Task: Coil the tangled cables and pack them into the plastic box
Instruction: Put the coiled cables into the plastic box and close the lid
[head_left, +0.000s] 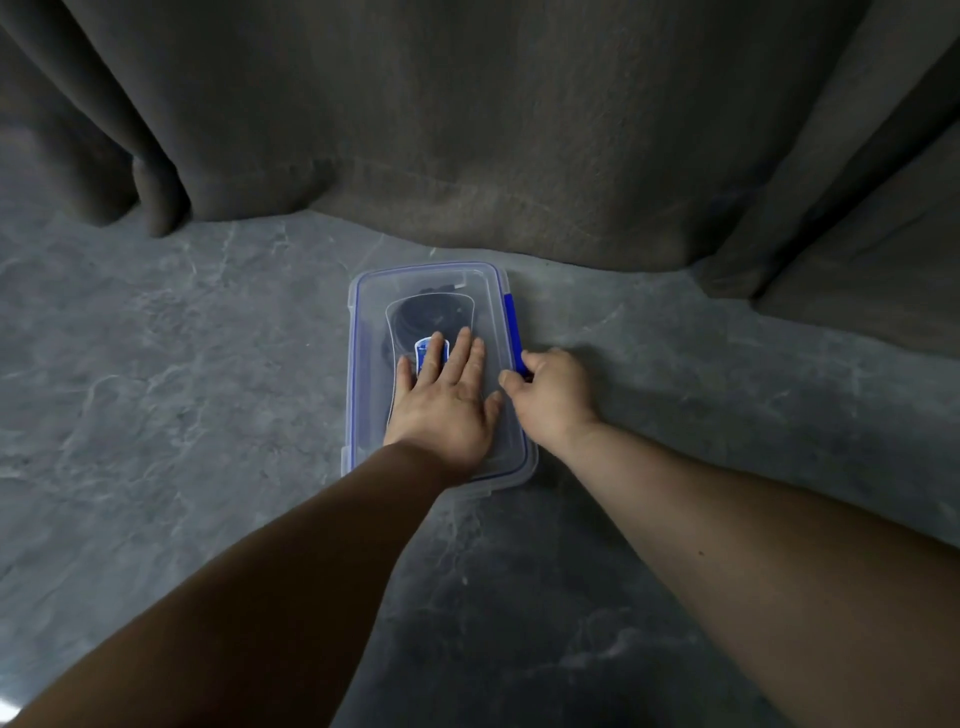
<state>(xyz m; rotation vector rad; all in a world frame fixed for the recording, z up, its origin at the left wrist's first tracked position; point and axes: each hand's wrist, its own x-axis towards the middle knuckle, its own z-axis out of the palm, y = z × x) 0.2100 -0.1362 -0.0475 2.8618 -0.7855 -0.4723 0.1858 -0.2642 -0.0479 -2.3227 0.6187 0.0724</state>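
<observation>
A clear plastic box (366, 322) with a blue-trimmed lid on it lies on the grey floor in the middle of the view. Through the lid I see dark coiled cables (415, 317) inside. My left hand (447, 395) presses flat on the lid, fingers straight, partly covering a blue label. My right hand (550, 392) is at the box's right side, its fingers curled round the blue side latch (511, 327) at its near end.
The floor (182, 389) is grey and marbled. A dark grey curtain (467, 130) hangs just behind the box and drapes onto the floor, with folds at the far left and right.
</observation>
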